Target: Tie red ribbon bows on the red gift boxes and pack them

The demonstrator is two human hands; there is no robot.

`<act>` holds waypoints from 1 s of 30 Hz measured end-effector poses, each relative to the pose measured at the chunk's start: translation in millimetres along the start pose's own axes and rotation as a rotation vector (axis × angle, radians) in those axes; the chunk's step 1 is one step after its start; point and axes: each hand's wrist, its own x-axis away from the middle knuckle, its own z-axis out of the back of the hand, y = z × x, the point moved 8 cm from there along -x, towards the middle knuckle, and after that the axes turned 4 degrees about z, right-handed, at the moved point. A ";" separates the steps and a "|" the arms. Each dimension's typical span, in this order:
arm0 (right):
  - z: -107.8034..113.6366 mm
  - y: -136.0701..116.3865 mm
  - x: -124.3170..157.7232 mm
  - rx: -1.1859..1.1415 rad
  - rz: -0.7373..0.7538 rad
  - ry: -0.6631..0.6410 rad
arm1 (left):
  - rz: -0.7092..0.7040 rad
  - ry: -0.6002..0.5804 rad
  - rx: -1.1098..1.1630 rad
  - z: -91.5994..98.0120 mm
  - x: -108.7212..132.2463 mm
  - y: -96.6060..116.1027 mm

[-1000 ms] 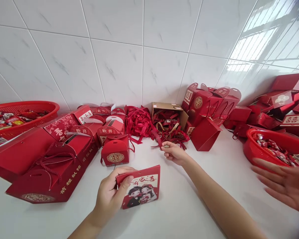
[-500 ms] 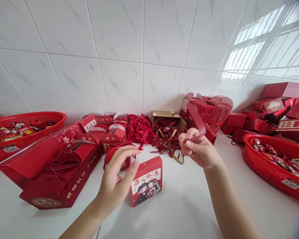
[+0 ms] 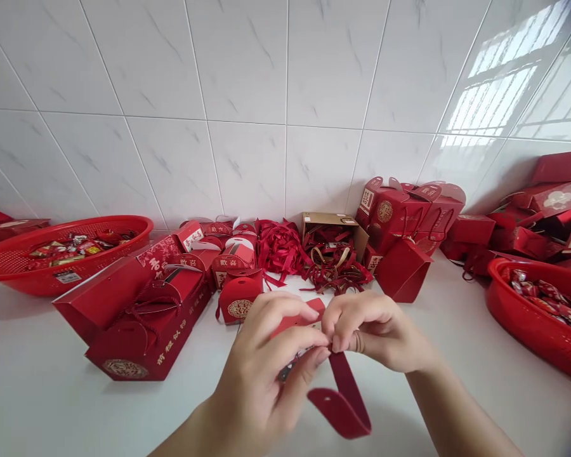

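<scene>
My left hand (image 3: 266, 368) and my right hand (image 3: 374, 330) meet low in the middle of the view, fingertips pinched together. Between them hangs a dark red paper handle strip (image 3: 345, 400), curling down below my right hand's fingers. Behind my hands stands the small red gift box (image 3: 299, 320) with a cartoon couple on it, mostly hidden; my left fingers curl in front of it. A pile of red ribbons (image 3: 280, 247) and an open brown carton (image 3: 335, 222) full of handle strips lie further back by the wall.
Red baskets of sweets stand at the left (image 3: 52, 279) and the right (image 3: 533, 317). Long red boxes (image 3: 143, 317) lie left of my hands; folded red gift boxes (image 3: 400, 216) crowd the back and right corner. A white tiled wall (image 3: 285, 95) rises behind the white counter (image 3: 28, 406).
My right hand came back from the carton with a red handle strip and lowered it over the small box. My left hand rose to meet it. Another person's hand at right has gone.
</scene>
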 end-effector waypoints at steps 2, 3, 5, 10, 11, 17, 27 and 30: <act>-4.1 -1.7 -0.7 0.053 0.009 -0.008 | -0.017 0.029 -0.030 1.1 8.5 2.1; -5.9 -2.7 -1.0 0.081 0.014 -0.009 | -0.012 0.037 -0.035 1.1 12.4 2.1; -8.9 -4.9 -1.3 0.145 0.020 -0.004 | 0.019 0.039 -0.030 0.6 19.4 0.0; -21.1 -10.2 0.1 0.274 0.027 -0.030 | 0.114 0.066 0.024 3.3 32.6 -9.3; -24.2 -10.8 0.6 0.284 0.026 -0.041 | 0.124 0.076 0.032 4.0 35.5 -10.5; -44.3 -4.2 5.9 0.328 -0.023 -0.114 | 0.215 0.128 0.054 3.7 60.7 -17.4; -78.4 14.2 18.0 0.285 -0.112 -0.215 | 0.498 -0.077 0.177 -7.4 99.6 -40.0; -83.8 12.7 26.2 0.321 -0.130 -0.216 | 0.516 -0.153 0.212 -9.3 102.1 -38.1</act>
